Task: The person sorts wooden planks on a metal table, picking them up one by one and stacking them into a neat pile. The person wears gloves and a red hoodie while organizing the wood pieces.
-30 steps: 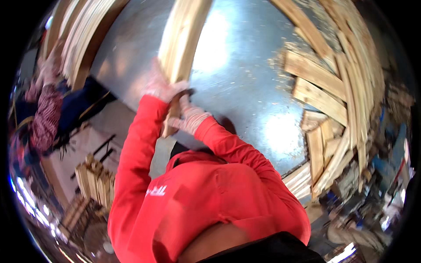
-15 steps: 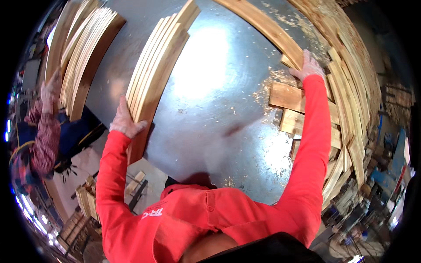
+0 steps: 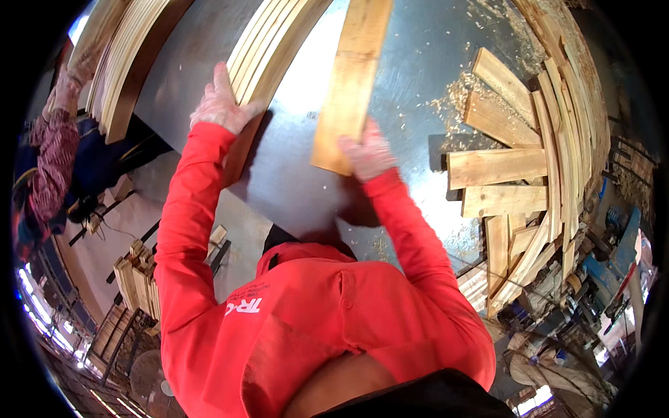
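Observation:
A row of long wooden boards (image 3: 282, 52) stands on edge on the metal table (image 3: 293, 202). My left hand (image 3: 224, 104) clasps this row near its close end, the thumb against the right face and the fingers along the left side. To the right, one single board (image 3: 352, 90) slants away over the tabletop with its broad face up. My right hand (image 3: 369, 152) grips it at the near right edge, thumb on top; the fingers beneath are hidden.
Short board pieces (image 3: 498, 168) lie at the right among sawdust, beside a pile of long thin strips (image 3: 564, 139). At the left, a co-worker's gloved hand (image 3: 66, 90) is at another row of boards (image 3: 136, 63). Wood pieces (image 3: 136, 282) are stacked below the table's left side.
My right hand has come from the far right toward the middle, bringing the single board beside the row. My left hand has shifted slightly up and right along the row.

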{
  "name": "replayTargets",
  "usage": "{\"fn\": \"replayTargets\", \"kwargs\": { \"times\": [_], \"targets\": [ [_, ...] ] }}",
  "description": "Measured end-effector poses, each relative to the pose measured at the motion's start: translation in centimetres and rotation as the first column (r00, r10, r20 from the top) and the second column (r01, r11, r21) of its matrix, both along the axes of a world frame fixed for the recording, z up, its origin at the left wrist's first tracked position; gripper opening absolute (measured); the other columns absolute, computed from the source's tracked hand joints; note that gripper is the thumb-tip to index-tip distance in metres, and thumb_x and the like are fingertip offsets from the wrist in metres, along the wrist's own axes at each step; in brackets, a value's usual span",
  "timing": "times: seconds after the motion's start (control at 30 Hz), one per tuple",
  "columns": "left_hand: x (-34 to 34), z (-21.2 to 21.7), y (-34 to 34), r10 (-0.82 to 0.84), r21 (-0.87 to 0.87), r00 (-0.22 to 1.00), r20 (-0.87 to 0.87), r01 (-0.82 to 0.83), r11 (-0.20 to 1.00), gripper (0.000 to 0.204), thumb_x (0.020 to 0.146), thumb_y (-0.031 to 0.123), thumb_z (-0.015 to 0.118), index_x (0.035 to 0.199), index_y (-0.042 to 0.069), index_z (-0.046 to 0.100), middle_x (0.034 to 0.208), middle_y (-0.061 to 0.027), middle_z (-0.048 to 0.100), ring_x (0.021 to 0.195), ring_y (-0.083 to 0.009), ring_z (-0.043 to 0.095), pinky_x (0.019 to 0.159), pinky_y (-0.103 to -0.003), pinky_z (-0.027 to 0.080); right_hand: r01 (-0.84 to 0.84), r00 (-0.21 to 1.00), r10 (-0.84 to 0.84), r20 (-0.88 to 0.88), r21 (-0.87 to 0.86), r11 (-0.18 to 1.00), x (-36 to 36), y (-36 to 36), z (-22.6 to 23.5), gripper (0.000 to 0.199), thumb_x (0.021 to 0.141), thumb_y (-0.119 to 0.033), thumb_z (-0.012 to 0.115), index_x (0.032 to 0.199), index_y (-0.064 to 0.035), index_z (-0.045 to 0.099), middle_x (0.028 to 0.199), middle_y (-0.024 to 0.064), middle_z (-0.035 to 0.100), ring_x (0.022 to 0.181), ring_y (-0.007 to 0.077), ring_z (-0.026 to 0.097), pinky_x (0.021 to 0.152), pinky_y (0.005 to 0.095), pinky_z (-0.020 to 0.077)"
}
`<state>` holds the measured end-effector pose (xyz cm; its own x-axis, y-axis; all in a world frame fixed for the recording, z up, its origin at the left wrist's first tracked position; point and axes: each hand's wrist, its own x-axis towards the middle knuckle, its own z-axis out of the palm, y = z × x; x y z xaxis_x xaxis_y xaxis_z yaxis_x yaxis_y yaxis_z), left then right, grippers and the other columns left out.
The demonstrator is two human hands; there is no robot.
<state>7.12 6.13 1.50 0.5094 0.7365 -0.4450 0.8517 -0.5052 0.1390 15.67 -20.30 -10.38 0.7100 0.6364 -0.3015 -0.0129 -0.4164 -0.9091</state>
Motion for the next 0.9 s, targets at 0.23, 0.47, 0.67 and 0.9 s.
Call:
{"fn": "replayTargets", "kwargs": {
  "times": [0.23, 0.47, 0.67, 0.9],
  "targets": [
    [-1.1, -1.8, -3.1, -0.12, 0.17, 0.992, -0.024, 0.123, 0.978, 0.108, 0.067, 0.041, 0.079, 0.15, 0.012, 0.018, 0.146, -0.0244, 0.032, 0.132, -0.0408, 0.038, 0.105, -0.05, 0.036, -0.743, 0.647, 0.757, -0.088, -0.294, 0.601, -6.9, 8.7, 9.5, 0.06, 0.093, -0.044, 0.047, 0.139, -0.0056, 0.042, 0.13, 0.0185, 0.056, 0.119, 0.035, 0.054, 0.102, 0.0407, 0.0426],
    [-5.6, -1.0, 5.0, -0.283, 0.201, 0.955, 0.088, 0.262, 0.944, 0.102, 0.066, 0.034, 0.077, 0.149, 0.007, 0.024, 0.133, -0.0223, 0.046, 0.121, -0.0381, 0.049, 0.102, -0.044, 0.04, -0.385, 0.911, 0.41, 0.049, -0.261, 0.886, -2.9, -1.5, 0.6, 0.061, 0.094, -0.044, 0.051, 0.14, -0.0047, 0.042, 0.118, 0.0127, 0.064, 0.102, 0.0239, 0.061, 0.093, 0.0322, 0.0463],
    [-11.5, -13.3, 9.2, 0.588, -0.882, 0.7, 0.406, 0.467, 0.052, 0.075, 0.078, 0.02, 0.071, 0.142, 0.001, 0.038, 0.122, -0.0121, 0.059, 0.111, -0.0214, 0.057, 0.099, -0.035, 0.044, 0.246, 0.815, -0.049, -0.578, 0.268, 0.931, -10.9, 6.8, 2.8, 0.075, 0.085, -0.039, 0.064, 0.143, -0.0046, 0.031, 0.123, 0.0153, 0.056, 0.112, 0.0271, 0.054, 0.098, 0.0358, 0.043],
    [-6.7, -12.6, 6.0, -0.104, -0.314, 0.976, 0.193, 0.162, 0.935, 0.061, 0.093, 0.056, 0.042, 0.108, 0.002, 0.067, 0.093, -0.0218, 0.068, 0.094, -0.0336, 0.066, 0.088, -0.04, 0.049, 0.0, 0.981, 0.047, -0.191, 0.239, 0.971, -8.2, 11.1, 4.6, 0.092, 0.08, -0.032, 0.07, 0.147, 0.0, 0.015, 0.14, 0.0207, 0.039, 0.13, 0.0318, 0.041, 0.108, 0.0358, 0.0345]
  ]
}}
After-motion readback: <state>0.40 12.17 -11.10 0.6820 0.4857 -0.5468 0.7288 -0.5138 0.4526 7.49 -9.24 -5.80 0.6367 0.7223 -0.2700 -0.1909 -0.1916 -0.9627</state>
